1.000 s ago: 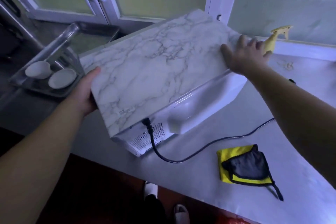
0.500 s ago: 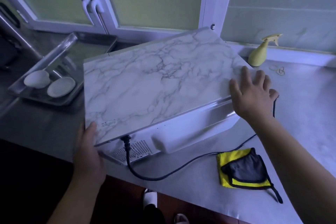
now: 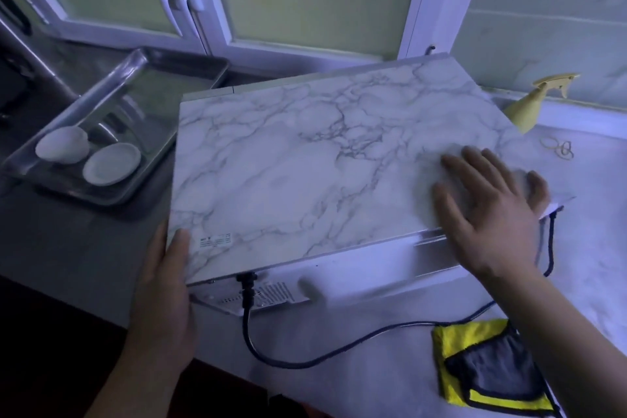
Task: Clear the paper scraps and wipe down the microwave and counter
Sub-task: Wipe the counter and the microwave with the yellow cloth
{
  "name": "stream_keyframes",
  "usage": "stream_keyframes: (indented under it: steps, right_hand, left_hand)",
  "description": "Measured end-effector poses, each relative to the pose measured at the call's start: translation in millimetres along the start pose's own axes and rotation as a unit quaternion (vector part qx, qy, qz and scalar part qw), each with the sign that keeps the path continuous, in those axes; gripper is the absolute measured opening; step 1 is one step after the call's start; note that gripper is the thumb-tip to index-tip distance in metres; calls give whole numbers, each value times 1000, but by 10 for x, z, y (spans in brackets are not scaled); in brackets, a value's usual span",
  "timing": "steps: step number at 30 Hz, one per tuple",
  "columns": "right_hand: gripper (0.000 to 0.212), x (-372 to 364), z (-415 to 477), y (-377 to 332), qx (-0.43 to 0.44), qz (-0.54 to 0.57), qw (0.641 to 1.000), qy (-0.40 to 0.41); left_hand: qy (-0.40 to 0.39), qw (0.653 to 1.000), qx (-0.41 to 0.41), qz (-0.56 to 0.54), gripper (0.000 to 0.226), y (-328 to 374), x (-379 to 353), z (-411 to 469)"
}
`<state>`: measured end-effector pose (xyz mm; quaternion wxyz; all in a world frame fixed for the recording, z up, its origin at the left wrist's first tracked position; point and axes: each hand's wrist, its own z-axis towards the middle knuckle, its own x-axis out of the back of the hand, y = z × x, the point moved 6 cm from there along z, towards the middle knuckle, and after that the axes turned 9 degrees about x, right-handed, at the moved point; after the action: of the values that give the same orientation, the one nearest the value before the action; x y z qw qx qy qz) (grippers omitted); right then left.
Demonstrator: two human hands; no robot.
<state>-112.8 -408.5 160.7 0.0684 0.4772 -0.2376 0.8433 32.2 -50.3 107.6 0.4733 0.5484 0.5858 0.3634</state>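
Head view, one frame. We log items largest to smallest.

1. Counter: pale marbled surface across the lower and R part of the frame. A white-framed window stands behind it.
2. Microwave: on the counter, centre frame, skewed to the counter's front edge. Its vented rear panel faces us. The top has a white-grey marble pattern. The near-L corner is at the counter's front edge. We cannot tell whether the base sits fully down.
3. Metal tray: just L of the microwave, on a darker steel surface.
4. R hand: palm down on the microwave top by its near-R edge, fingers straight and spread, gripping nothing. Fingers are motion-blurred.
5. L hand: clamps the near-L corner of the microwave, w/ thumb over the top and palm against the side. The other fingers are hidden.
6. Cloth: yellow w/ a dark grey face, folded. It lies on the counter near the front edge, apart from the microwave and partly under the R forearm.
7. Power cord: black, leaves the rear panel and loops over the counter to the R, passing just beside the cloth.
8. Spray bottle: yellow, at the back of the counter, partly hidden by the microwave's far-R corner.
9. Two white bowls: side by side in the tray.
10. Rubber bands: on the counter, near the bottle.
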Motion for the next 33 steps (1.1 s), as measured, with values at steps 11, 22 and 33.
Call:
stream_keyframes:
  steps: [11,22,33]
  right_hand:
    - [50,-351,437,-188,-109,-114,984,84]
    - [46,-513,639,-336,-164,-63,984,34]
    - [39,-274,-2110,853,-521,109,846,-26]
  left_hand:
    - [-129,986,93,41,23,506,-663,1698]
    - [-158,980,34,119,21,725,-961,2363]
    - [-218,749,-498,378,35,494,-1846,570]
